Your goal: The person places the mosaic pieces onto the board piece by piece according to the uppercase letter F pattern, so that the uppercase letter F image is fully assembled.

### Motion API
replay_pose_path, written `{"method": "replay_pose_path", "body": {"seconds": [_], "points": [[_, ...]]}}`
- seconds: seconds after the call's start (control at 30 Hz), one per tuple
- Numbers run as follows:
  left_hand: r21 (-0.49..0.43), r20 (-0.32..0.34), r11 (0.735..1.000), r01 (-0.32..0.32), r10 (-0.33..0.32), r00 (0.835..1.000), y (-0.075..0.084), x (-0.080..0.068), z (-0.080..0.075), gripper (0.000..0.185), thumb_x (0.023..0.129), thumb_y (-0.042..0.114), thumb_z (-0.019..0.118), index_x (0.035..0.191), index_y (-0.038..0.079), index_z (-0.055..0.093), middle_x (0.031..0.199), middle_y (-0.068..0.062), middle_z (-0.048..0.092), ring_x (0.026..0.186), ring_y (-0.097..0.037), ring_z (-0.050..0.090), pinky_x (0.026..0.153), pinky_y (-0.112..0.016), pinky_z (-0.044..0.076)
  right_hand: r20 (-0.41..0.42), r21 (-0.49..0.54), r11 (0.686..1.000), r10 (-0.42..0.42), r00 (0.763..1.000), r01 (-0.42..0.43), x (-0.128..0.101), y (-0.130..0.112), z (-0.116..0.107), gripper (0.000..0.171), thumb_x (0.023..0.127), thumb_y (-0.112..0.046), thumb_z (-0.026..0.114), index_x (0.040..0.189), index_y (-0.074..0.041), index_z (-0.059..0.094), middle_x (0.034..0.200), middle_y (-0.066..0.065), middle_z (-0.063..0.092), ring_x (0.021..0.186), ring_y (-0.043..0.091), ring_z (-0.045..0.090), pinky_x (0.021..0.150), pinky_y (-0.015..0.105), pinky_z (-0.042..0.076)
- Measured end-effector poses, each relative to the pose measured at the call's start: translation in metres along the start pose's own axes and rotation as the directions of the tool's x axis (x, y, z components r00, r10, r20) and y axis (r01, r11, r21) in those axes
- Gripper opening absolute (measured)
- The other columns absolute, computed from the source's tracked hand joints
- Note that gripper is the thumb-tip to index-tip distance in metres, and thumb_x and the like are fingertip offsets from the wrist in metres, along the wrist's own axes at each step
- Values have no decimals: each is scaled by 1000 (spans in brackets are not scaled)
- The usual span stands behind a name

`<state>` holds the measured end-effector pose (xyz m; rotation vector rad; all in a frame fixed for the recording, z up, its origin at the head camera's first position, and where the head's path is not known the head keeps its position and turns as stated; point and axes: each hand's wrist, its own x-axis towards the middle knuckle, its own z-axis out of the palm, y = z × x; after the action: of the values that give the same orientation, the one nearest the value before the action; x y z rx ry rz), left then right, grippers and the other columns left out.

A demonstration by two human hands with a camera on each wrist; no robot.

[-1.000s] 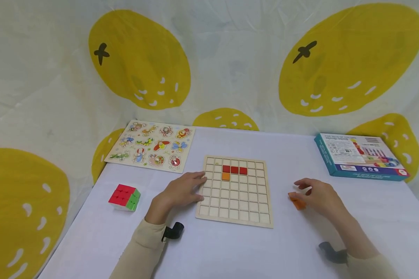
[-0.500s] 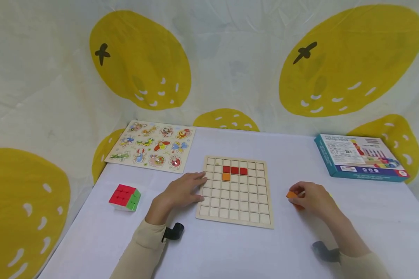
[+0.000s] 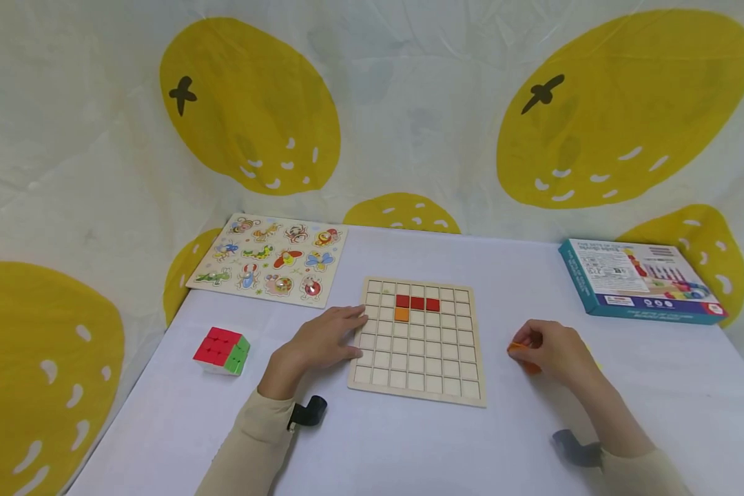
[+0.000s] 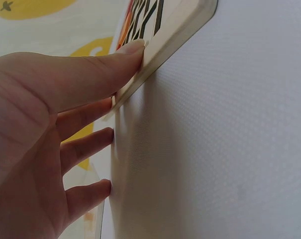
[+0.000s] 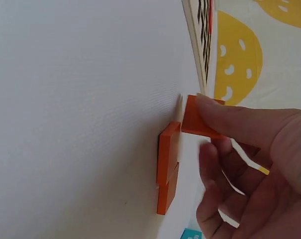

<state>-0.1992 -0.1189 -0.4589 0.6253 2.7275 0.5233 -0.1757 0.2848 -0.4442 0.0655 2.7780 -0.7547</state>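
Note:
A pale wooden grid board lies mid-table, with three red tiles in a row and one orange tile below the leftmost. My left hand rests at the board's left edge, fingers fairly straight; in the left wrist view its thumb touches the rim. To the right of the board, my right hand pinches an orange square tile between thumb and fingers, tilted just off the table. Beneath it two more orange tiles lie on the white cloth, seen in the right wrist view.
A red and green puzzle cube sits on the left. Behind it lies an insect picture puzzle board. At the back right is a teal-edged toy box. Something yellow shows partly behind the right hand. Patterned cloth hangs behind the table.
My right hand has closed its thumb and fingers on an orange tile and shifted slightly left, tilting the tile. My left hand and the board stay put.

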Motion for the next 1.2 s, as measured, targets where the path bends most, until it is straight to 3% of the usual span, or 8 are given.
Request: {"method": "replay_pose_path", "body": {"seconds": [0.23, 0.4, 0.77, 1.07, 1.2], "points": [[1, 0, 1000, 0, 0, 1000, -1, -1, 0, 66, 91, 30, 77, 150, 15, 53, 165, 1, 40, 154, -26, 37, 122, -50, 39, -103, 67, 997, -42, 994, 49, -5, -10, -6, 22, 94, -25, 74, 108, -9, 66, 108, 16, 71, 87, 22, 63, 59, 21, 55], [3, 7, 1000, -4, 4, 1000, -1, -2, -1, 67, 91, 31, 77, 151, 15, 52, 166, 1, 39, 154, -26, 36, 123, -50, 38, -148, 83, 994, -56, 987, 69, -7, -17, -7, 24, 96, -26, 72, 112, -10, 64, 109, 15, 72, 86, 21, 66, 58, 20, 55], [-19, 7, 1000, -6, 6, 1000, 2, -3, -3, 66, 91, 30, 76, 151, 15, 52, 166, 2, 39, 155, -26, 35, 123, -50, 38, -144, 122, 990, -49, 988, 67, -8, -26, -4, 32, 95, -20, 71, 125, -8, 67, 128, 22, 66, 94, 26, 68, 59, 20, 56], [-4, 1, 1000, 2, -2, 1000, 2, -2, -4, 66, 91, 31, 77, 151, 16, 52, 165, 2, 40, 154, -25, 36, 122, -50, 38, -126, 157, 985, -49, 991, 69, -2, -40, 2, 35, 93, -25, 75, 124, -10, 71, 124, 22, 68, 78, 20, 65, 53, 23, 49], [1, 4, 1000, -1, 1, 1000, 0, -1, -2, 67, 91, 33, 77, 151, 17, 52, 166, 2, 39, 154, -25, 36, 122, -49, 39, -106, 160, 983, -73, 992, 89, 0, -49, 11, 31, 92, -21, 75, 122, -12, 73, 128, 20, 67, 81, 20, 66, 55, 21, 48]]}}
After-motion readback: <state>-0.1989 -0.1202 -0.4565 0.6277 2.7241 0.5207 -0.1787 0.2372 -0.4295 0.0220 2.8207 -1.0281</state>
